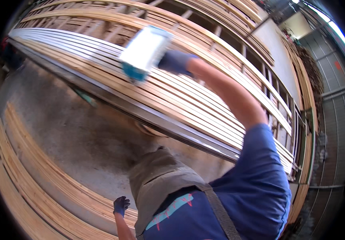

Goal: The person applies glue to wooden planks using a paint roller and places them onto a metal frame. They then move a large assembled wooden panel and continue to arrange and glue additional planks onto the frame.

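My right hand (174, 63), in a dark blue glove, reaches out over a row of long narrow boards (172, 94). Its fingers are closed on the side of a box-shaped white and teal thing (144, 50), which motion blurs too much to name its kind. That thing is tilted, just above or against the boards; I cannot tell which. Toward the far left the boards look white, while nearer ones show bare wood. Low by my side hangs my left hand (121, 206), also gloved, its fingers loosely bent and apart with nothing in them.
A dark metal edge (140, 114) runs along the near side of the boards. Behind them stands a rack (220, 36) stacked with timber. More long planks (56, 176) lie at the lower left beside the concrete floor (76, 140). A corrugated wall (332, 120) rises at right.
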### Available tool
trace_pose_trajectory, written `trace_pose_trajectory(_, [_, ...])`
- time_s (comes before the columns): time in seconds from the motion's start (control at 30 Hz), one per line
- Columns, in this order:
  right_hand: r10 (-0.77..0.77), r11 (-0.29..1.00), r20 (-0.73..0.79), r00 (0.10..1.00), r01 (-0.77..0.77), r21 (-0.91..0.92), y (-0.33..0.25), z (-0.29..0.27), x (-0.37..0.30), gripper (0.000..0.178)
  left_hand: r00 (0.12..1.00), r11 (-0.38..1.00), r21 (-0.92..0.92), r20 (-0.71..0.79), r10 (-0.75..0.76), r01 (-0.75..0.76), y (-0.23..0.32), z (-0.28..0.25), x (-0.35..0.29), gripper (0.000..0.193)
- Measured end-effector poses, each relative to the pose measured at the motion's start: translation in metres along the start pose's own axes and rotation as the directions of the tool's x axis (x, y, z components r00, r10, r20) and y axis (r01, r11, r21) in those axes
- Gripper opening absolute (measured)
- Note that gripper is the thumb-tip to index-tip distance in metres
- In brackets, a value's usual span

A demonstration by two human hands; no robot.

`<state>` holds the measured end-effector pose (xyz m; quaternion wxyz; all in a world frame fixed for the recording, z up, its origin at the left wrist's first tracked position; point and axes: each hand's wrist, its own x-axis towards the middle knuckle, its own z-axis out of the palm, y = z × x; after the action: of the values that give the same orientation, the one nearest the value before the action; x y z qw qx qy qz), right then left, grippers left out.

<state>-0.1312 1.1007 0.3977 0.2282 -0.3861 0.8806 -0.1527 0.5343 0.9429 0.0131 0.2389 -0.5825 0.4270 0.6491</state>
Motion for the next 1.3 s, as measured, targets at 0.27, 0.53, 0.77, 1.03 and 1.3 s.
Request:
trace_pose_trajectory(0.27, [-0.013,0.997,-0.006,1.000,0.013,-0.074,0.113,0.015,-0.187,0.033,0.980,0.976,-0.176,-0.174,0.097,-0.128,-0.121,0.165,-0.037,0.035])
trace_pose_trajectory(0.53, [0.102,0.993,-0.020,0.995,-0.103,-0.058,0.305,0.049,-0.536,0.018,0.959,0.954,-0.118,0.036,0.281,-0.275,-0.164,0.326,-0.102,0.034])
trace_pose_trajectory(0.77, [0.098,0.971,0.040,0.994,-0.104,0.214,0.400,0.055,-0.671,0.023,0.989,0.944,-0.308,0.047,0.143,-0.122,-0.382,0.418,-0.063,0.029])
trace_pose_trajectory(1.03, [0.153,0.976,-0.032,0.988,-0.146,0.164,0.390,0.074,-0.687,0.033,0.992,0.995,-0.102,0.122,0.013,-0.001,-0.543,0.511,-0.095,0.026])
trace_pose_trajectory(1.3, [0.188,0.982,0.000,0.982,-0.188,0.011,0.538,0.100,-0.943,0.035,0.958,0.959,0.062,-0.056,0.282,-0.278,-0.577,0.692,-0.126,0.029])
